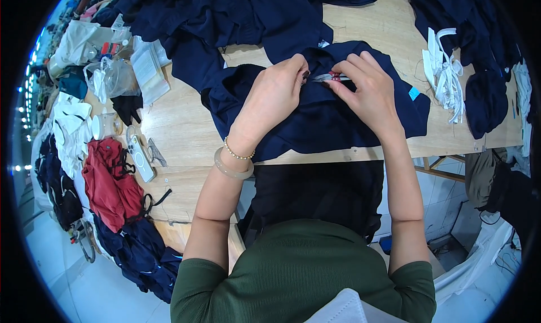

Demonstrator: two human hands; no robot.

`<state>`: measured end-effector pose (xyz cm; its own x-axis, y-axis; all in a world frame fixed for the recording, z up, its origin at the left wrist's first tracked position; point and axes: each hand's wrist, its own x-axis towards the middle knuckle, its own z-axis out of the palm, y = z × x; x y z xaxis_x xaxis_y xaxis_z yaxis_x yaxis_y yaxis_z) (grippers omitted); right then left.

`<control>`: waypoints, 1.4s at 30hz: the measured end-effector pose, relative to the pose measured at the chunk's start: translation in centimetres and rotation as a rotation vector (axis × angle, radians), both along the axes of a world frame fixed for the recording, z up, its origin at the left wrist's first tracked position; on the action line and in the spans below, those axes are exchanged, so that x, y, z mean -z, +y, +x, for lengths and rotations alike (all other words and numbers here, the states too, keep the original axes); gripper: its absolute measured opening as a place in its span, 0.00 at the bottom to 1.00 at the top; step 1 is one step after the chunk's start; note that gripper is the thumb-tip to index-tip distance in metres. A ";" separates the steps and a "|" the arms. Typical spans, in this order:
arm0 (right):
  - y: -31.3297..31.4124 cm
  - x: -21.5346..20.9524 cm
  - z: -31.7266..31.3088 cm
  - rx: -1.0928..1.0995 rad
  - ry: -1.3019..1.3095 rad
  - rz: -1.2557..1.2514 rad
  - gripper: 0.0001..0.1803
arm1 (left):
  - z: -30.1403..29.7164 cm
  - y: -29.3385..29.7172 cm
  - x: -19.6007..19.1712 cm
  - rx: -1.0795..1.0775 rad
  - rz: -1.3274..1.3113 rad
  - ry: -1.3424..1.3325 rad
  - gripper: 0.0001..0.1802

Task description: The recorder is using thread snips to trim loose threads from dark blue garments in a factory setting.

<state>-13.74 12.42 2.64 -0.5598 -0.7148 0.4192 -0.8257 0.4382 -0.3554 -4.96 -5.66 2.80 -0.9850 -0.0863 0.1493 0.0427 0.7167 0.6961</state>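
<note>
A navy blue garment (327, 125) lies spread on the wooden table in front of me, its near edge at the table's front. My left hand (277, 89) pinches a bit of this cloth at the middle of the garment. In my right hand (365, 86) is a pair of small thread snips (322, 77) with red on the handle, held between thumb and fingers. The metal blades point left, close to the left fingertips. Whether a thread lies between the blades is too small to tell. A light blue tag (414, 93) shows on the garment's right part.
More navy garments (225, 13) are heaped at the far side. White strips (445, 75) lie in a bundle on the right. To the left are a phone (140, 158), a red garment (112, 182), a clear plastic bag (115, 78) and a packet of papers (149, 69).
</note>
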 end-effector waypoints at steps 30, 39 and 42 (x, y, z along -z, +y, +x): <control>1.1 0.4 0.7 0.060 -0.298 -0.111 0.14 | 2.6 2.2 2.5 -0.094 0.226 -0.020 0.39; 1.4 -0.1 1.0 0.048 -0.339 -0.187 0.13 | 2.9 2.4 2.4 -0.073 0.438 0.033 0.41; 1.4 -0.2 1.0 0.045 -0.361 -0.196 0.13 | 2.9 2.4 2.4 -0.073 0.487 0.051 0.40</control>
<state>-12.69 13.86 2.79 -0.7246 -0.6124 0.3160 -0.6141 0.3658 -0.6993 -2.01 -3.28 0.44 -0.9662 -0.2270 0.1223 0.0470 0.3113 0.9491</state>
